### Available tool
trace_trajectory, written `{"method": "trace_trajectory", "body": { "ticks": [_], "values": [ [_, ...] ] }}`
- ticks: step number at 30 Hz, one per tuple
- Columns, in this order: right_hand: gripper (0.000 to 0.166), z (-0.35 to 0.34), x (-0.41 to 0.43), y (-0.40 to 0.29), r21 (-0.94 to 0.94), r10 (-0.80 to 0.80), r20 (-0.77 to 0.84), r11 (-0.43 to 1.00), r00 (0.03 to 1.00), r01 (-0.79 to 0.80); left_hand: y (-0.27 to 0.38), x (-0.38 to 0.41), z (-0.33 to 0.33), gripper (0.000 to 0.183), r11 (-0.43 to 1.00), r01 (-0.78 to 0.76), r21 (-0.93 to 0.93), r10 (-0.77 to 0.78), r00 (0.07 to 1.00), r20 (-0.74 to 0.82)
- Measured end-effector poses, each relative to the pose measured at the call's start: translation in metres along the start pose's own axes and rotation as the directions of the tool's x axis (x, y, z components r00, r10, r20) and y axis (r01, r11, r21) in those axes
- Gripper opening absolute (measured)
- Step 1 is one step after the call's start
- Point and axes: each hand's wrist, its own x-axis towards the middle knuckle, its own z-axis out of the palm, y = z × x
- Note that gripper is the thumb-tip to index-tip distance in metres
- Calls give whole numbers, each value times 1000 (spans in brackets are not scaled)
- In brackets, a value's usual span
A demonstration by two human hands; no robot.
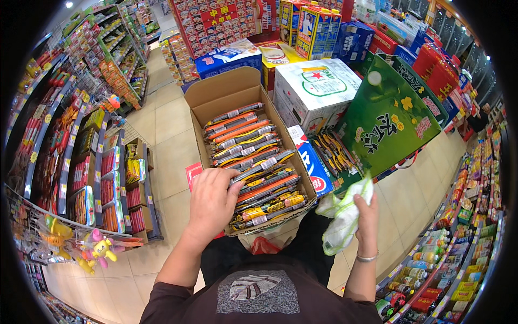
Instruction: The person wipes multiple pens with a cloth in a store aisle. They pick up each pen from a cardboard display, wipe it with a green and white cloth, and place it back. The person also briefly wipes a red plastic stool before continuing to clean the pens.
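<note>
Before me stands an open cardboard box (289, 139) filled with a row of flat plastic-wrapped snack packets (243, 129), in black, orange and yellow, standing on edge. My left hand (214, 198) reaches over the box's left side. Its thumb and fingers pinch the near end of one dark packet (267, 163), which sits slightly higher than its neighbours. Off the box's right side, my right hand (367, 216) grips a crumpled white cloth (348, 218) with green edging. More such packets (332, 152) lie in a green carton (392, 117) with its tall panel raised, right of the box.
A white beer carton (317, 83) and a blue box (311, 162) adjoin the open box. Behind are stacked drink cartons (313, 30) and a large red gift box (218, 24). Snack shelves (97, 170) line the left; bottle shelves (437, 251) curve along the right.
</note>
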Motion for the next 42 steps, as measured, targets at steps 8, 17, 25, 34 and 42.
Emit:
{"method": "trace_trajectory", "body": {
  "ticks": [8,17,25,34,42],
  "values": [
    [75,127,-40,-77,-452,-723,539,184,432,873,16,6,-3,19,937,179,-299,-135,978,161],
    [21,163,-38,-66,-305,-431,878,-168,209,937,14,-16,-18,17,761,258,-595,-83,949,304],
    [19,140,-25,-76,-394,-421,865,-231,273,890,5,-16,-25,18,821,110,-560,13,977,211],
    [16,76,21,-102,-661,-606,423,302,674,686,-26,-7,-31,16,575,308,-758,-268,946,182],
    [31,94,-27,-139,-369,-566,446,590,694,718,-15,14,-33,20,532,324,-782,-182,946,268]
  ]
}}
